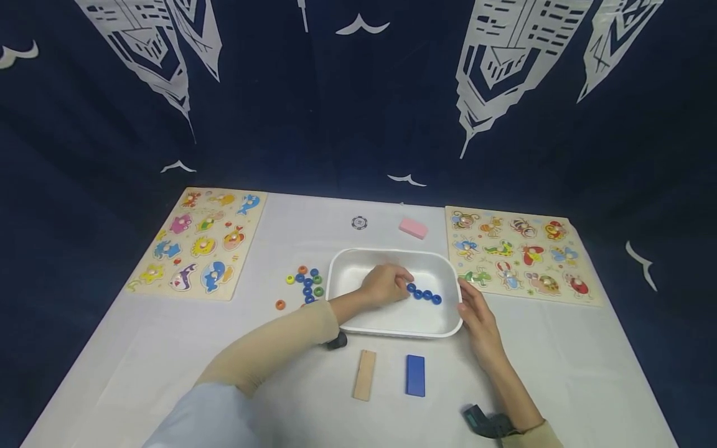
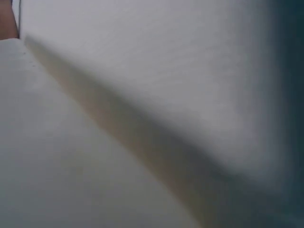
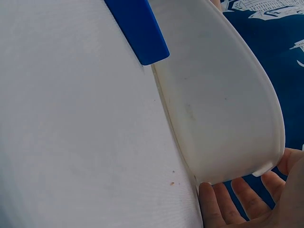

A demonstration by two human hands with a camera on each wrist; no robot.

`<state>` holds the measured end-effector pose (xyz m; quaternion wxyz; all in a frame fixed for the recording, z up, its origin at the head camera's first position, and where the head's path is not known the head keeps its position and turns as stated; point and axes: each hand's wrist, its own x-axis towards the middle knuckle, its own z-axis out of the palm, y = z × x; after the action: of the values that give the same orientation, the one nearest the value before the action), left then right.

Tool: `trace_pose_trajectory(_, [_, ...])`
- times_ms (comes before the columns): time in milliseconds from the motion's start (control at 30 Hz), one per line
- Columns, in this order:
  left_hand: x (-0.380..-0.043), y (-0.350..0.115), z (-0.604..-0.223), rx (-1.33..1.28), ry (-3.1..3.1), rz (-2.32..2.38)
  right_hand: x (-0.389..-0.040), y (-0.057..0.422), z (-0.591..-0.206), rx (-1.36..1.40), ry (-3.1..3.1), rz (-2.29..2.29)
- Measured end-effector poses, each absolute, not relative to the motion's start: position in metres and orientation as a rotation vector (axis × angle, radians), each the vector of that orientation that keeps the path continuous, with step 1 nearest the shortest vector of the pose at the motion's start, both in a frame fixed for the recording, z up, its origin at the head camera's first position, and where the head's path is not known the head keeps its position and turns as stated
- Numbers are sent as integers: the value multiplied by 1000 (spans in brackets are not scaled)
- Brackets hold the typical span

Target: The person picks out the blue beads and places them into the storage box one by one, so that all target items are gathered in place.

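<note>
My left hand (image 1: 386, 285) reaches into a white tray (image 1: 370, 325). Its fingers are curled, and the fingertips pinch a blue bead (image 1: 411, 287) at the left end of a short slanting row of blue beads (image 1: 427, 294). On the tray's right side, my right hand (image 1: 478, 320) rests its fingers and thumb against the outer wall and rim. Those fingers (image 3: 251, 199) look fairly straight in the right wrist view. The left wrist view gives only blurred cloth and sleeve.
Left of the tray lie loose coloured beads (image 1: 308, 291), partly behind the left forearm. Nearer me are a tan block (image 1: 365, 375) and a blue block (image 1: 416, 376). A pink block (image 1: 413, 228) and a patterned chip (image 1: 359, 223) lie beyond. Picture boards (image 1: 193, 249) (image 1: 518, 255) flank the tray.
</note>
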<state>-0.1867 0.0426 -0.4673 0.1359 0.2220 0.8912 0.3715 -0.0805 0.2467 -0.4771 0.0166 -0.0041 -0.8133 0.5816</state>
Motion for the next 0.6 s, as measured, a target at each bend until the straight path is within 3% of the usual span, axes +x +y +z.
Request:
trace_pose_trajectory(200, [-176, 33, -446, 762, 2667, 1036, -82, 246, -478, -1, -2512, 1837])
trace_pose_trajectory(367, [-159, 11, -417, 853, 2695, 1328, -82, 245, -479, 12, -2485, 1861])
trace_pose_trajectory(600, [-142, -57, -411, 675, 2733, 1793, -79, 244, -474, -3, -2485, 1856])
